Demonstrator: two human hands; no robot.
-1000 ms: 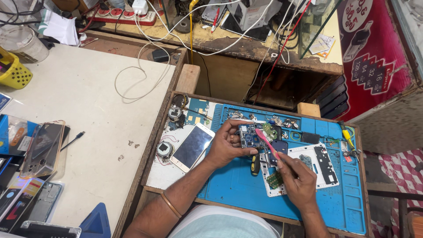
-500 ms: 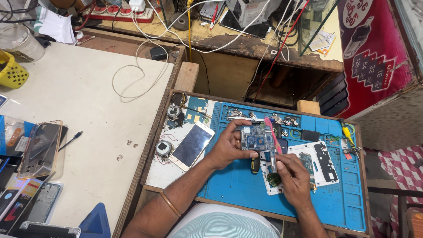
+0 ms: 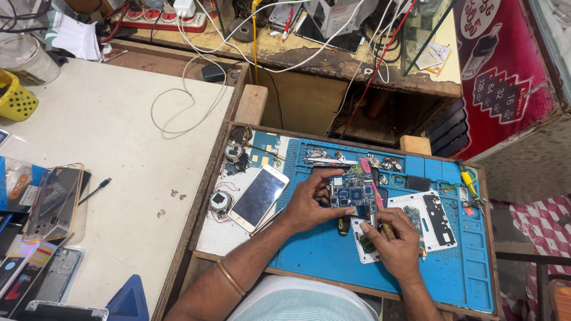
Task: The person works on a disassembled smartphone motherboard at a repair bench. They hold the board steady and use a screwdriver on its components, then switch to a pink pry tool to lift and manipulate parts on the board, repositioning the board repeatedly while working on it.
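My left hand (image 3: 309, 205) grips a small blue circuit board (image 3: 352, 194) by its left edge, holding it just above the blue work mat (image 3: 452, 267). My right hand (image 3: 397, 244) sits below and to the right of the board, closed on a pink-handled tool (image 3: 370, 178) whose handle points up past the board's right side. Its working tip is hidden by my fingers. A white phone frame (image 3: 434, 217) with a dark part lies to the right of my right hand.
A white phone (image 3: 259, 196) lies screen-up on the tray left of the mat, near small round parts (image 3: 221, 201). Screws and small parts line the mat's top edge. A white table (image 3: 119, 142) at left carries phone cases, a cable and a yellow basket (image 3: 15, 98).
The pink tool has swung from slanting across the board to standing almost upright at its right edge. My right hand has drawn in closer under the board. The left hand keeps its hold.
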